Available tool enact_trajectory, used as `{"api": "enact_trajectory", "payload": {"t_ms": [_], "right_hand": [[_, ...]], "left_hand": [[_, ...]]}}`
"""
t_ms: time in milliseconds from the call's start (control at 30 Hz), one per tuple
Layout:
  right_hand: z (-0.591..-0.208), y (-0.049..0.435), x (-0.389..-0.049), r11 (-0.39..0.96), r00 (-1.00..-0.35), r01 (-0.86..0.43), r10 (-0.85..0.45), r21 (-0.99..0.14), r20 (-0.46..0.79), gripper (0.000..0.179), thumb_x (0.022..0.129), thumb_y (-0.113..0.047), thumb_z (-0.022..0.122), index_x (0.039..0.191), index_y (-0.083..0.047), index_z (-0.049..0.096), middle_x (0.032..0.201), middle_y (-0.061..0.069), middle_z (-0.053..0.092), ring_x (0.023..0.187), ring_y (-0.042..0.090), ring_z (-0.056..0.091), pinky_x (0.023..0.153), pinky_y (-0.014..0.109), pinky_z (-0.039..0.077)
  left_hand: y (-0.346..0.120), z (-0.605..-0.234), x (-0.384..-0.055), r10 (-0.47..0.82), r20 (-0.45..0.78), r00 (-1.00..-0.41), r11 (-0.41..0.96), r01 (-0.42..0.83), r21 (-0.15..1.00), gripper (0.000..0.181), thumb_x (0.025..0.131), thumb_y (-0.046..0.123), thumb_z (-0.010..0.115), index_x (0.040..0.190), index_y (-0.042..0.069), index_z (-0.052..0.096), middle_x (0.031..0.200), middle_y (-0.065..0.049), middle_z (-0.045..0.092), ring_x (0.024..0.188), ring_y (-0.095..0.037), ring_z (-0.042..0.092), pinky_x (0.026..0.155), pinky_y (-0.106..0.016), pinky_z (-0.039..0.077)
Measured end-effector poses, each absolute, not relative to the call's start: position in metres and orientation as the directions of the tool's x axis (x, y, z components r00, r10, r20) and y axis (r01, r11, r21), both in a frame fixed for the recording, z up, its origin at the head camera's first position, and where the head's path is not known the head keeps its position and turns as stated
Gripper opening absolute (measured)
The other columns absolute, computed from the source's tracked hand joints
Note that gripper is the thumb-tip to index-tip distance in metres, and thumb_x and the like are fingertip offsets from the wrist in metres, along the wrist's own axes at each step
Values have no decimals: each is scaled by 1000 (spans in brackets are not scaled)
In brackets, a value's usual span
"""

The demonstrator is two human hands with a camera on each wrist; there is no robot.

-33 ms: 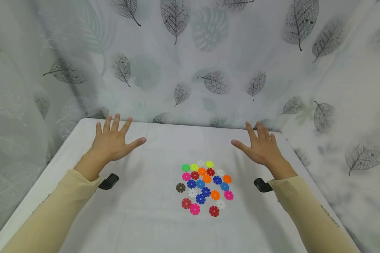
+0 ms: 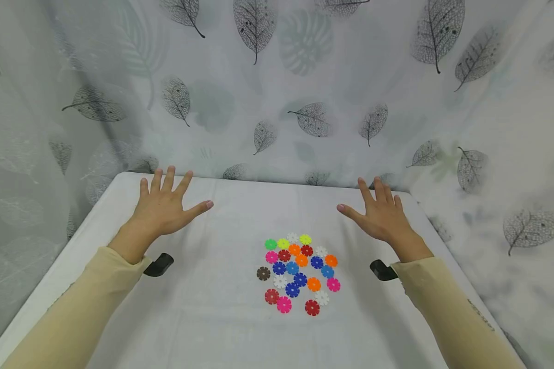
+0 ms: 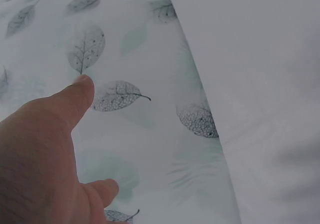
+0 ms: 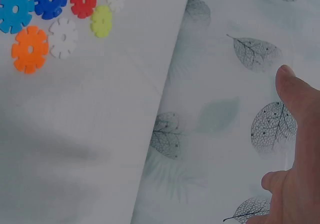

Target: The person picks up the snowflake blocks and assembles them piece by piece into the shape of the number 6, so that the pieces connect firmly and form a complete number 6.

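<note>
Notched plastic discs, each with a small centre hole, lie in a loose patch on the white-covered table (image 2: 212,328). Among them are a green disc (image 2: 270,244), a brown disc (image 2: 263,273), a pink disc (image 2: 284,305) and a red disc (image 2: 312,307), besides several blue, orange, white and yellow ones. To the left and beyond the patch, my left hand (image 2: 159,211) is held palm down with its fingers spread. My right hand (image 2: 382,216) mirrors it on the other side, thumb pointing inward, closer to the discs. Both hands hold nothing.
A pale curtain (image 2: 277,92) printed with dark leaves hangs behind the table's far edge and along both sides. Black wrist-worn pieces (image 2: 159,265) stick out at the beige cuffs. In the right wrist view, an orange disc (image 4: 30,64) lies at upper left.
</note>
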State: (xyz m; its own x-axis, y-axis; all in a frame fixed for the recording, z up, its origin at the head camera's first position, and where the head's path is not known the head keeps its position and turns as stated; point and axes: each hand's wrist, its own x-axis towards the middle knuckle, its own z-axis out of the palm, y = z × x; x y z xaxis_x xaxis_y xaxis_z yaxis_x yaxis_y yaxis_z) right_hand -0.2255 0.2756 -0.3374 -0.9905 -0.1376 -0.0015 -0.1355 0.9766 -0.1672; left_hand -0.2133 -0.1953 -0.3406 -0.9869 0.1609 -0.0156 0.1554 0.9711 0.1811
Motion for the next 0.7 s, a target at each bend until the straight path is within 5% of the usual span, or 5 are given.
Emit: {"api": "enact_trajectory", "payload": {"t_ms": [367,700], "right_hand": [[-332,269,-217,971,-991,-137,-135,-195,24,102,94,-73,44,163,-8,5,163,32,-1,146,57,6,112,74,7],[-313,238,-209,945,-991,-133,-136,-299,11,99,97,-71,42,163,-16,-8,166,22,-14,148,55,4,106,78,16]], "left_hand": [[-202,-339,-208,172,37,-984,951,176,256,100,95,78,34,163,8,13,163,-33,1,147,-55,-5,112,-72,-4],[-222,-334,-202,166,86,-982,893,186,409,93,99,72,32,162,5,16,162,-33,9,147,-55,4,112,-73,3]]}}
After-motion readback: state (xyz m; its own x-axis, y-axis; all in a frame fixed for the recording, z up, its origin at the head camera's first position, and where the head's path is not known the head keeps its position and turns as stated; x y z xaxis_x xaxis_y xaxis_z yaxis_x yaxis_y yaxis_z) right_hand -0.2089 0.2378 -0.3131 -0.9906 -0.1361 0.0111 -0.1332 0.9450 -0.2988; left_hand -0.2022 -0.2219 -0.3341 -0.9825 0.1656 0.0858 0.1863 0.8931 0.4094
